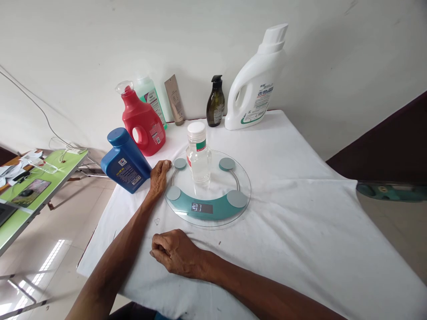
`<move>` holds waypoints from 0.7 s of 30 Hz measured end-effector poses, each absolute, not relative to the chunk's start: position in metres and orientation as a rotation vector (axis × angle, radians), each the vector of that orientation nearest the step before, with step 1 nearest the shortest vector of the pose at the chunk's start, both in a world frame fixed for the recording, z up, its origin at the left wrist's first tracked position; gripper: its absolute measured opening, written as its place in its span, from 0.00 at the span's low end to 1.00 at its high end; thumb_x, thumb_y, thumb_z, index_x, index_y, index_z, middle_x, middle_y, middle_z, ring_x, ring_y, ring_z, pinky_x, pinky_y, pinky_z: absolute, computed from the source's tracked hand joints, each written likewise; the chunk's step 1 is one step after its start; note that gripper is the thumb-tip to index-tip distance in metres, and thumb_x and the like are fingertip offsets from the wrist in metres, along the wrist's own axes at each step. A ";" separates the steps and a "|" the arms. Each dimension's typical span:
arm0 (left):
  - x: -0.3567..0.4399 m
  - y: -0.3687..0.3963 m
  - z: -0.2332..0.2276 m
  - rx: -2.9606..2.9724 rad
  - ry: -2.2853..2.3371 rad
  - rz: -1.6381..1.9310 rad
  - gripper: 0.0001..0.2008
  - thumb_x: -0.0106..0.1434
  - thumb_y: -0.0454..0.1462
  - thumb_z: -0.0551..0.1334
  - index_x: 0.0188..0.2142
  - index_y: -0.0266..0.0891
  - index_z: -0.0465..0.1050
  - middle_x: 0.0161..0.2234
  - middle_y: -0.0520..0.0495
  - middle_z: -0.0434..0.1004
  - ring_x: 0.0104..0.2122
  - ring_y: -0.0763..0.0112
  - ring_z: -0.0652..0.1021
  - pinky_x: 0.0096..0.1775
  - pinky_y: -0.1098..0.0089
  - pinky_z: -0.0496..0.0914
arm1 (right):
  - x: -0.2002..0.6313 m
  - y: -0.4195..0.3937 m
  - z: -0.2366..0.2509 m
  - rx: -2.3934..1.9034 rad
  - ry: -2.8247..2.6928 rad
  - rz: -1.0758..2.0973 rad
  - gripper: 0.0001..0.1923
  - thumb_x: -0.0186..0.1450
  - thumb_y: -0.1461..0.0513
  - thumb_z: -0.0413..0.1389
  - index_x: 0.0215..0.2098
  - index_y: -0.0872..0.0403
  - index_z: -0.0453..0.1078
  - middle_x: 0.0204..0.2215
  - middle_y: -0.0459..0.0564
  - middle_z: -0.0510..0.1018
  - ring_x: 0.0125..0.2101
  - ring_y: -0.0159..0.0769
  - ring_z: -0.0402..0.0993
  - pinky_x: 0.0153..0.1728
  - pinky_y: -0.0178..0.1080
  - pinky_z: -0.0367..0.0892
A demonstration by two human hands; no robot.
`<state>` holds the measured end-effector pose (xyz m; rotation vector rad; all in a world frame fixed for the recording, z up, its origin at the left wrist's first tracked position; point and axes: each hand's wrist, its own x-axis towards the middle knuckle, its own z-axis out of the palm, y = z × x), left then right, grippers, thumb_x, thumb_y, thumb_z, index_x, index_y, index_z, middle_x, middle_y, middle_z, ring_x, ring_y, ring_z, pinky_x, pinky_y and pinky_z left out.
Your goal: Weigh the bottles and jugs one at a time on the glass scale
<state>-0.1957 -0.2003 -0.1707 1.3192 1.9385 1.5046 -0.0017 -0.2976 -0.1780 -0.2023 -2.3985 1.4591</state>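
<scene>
A round glass bathroom scale [203,208] with a teal band and a lit display lies on the white cloth. Upright on its glass stands a clear bottle [200,162] with a white cap and a small green and red label. My left hand [159,178] rests with curled fingers at the scale's left rim, beside a blue bottle [126,162]; whether it touches the rim I cannot tell. In front of the scale, my right hand [178,252] lies on the cloth, closed in a loose fist with nothing visible in it.
Along the wall stand a red jug [147,122], a green bottle [155,100], a brown tube [175,100], a dark pump bottle [215,104] and a large white detergent jug [256,84]. A green desk [63,162] with papers and a mouse is at left.
</scene>
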 end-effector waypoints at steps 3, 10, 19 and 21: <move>-0.194 -0.201 -0.169 1.335 1.955 1.489 0.24 0.73 0.59 0.55 0.42 0.43 0.77 0.43 0.40 0.82 0.47 0.54 0.82 0.55 0.54 0.75 | -0.002 -0.297 -0.176 -0.208 -2.405 1.457 0.17 0.69 0.66 0.61 0.28 0.50 0.58 0.25 0.40 0.76 0.25 0.29 0.67 0.31 0.34 0.61; -0.193 -0.204 -0.163 1.377 1.983 1.458 0.22 0.73 0.57 0.57 0.43 0.44 0.77 0.42 0.42 0.83 0.46 0.55 0.82 0.53 0.56 0.74 | 0.000 -0.297 -0.173 -0.220 -2.399 1.481 0.18 0.69 0.66 0.61 0.28 0.50 0.56 0.24 0.41 0.74 0.24 0.30 0.66 0.30 0.34 0.59; -0.194 -0.203 -0.166 1.371 1.982 1.464 0.22 0.72 0.58 0.58 0.42 0.44 0.77 0.41 0.43 0.83 0.45 0.56 0.82 0.52 0.56 0.74 | 0.001 -0.297 -0.174 -0.215 -2.398 1.481 0.17 0.69 0.65 0.61 0.28 0.50 0.59 0.25 0.42 0.76 0.25 0.30 0.67 0.31 0.34 0.61; -0.194 -0.203 -0.165 1.371 1.987 1.464 0.22 0.72 0.58 0.59 0.42 0.44 0.77 0.41 0.43 0.83 0.44 0.56 0.82 0.51 0.56 0.74 | 0.000 -0.297 -0.174 -0.217 -2.390 1.486 0.17 0.69 0.65 0.61 0.28 0.50 0.58 0.25 0.41 0.76 0.25 0.30 0.67 0.31 0.34 0.60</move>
